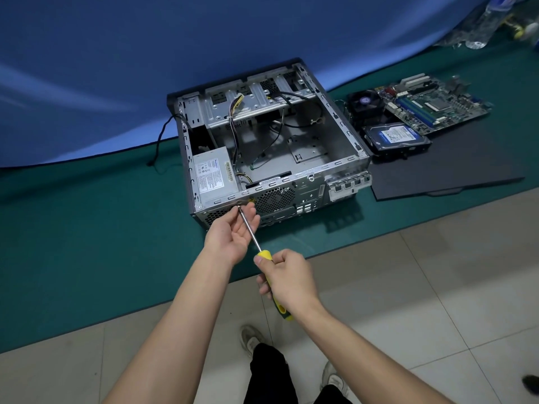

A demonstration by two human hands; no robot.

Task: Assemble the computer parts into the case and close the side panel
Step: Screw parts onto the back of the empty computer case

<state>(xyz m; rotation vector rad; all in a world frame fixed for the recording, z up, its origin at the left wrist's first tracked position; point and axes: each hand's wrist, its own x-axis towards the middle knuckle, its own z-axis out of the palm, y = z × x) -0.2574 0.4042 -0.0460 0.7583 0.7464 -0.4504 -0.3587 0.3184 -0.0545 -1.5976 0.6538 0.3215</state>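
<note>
1. Yellow-handled screwdriver (pixel 264 266): the right hand (pixel 287 282) has its fingers wrapped round the handle, the shaft pointing up at the rear wall of the case (pixel 344 132). The tip meets a screw (pixel 239 205) near the wall's top edge, just behind the power supply (pixel 213 174), so the step in hand looks like fastening that unit.
2. Left hand (pixel 233 228): palm up beside the shaft, fingertips pinching at the tip and screw, apparently to steady both while the thread catches.
3. Case, lying on its side on a green mat (pixel 87 228) on the floor, open face up for access from above. Contents: the power supply in the near left corner, loose cables (pixel 280 132) across the floor of the cavity, a drive cage (pixel 256 97) along the far side. The board area is bare.
4. Parts waiting to the right of the case, apart from it: motherboard (pixel 431 103), cooler fan (pixel 364 104), hard drive (pixel 396 138) (laid out near, presumably in order of fitting).
5. Side panel (pixel 455 173): dark, flat on the mat under the hard drive's edge, not yet fitted.
6. Plastic bottle (pixel 484 21), far right corner.
</note>
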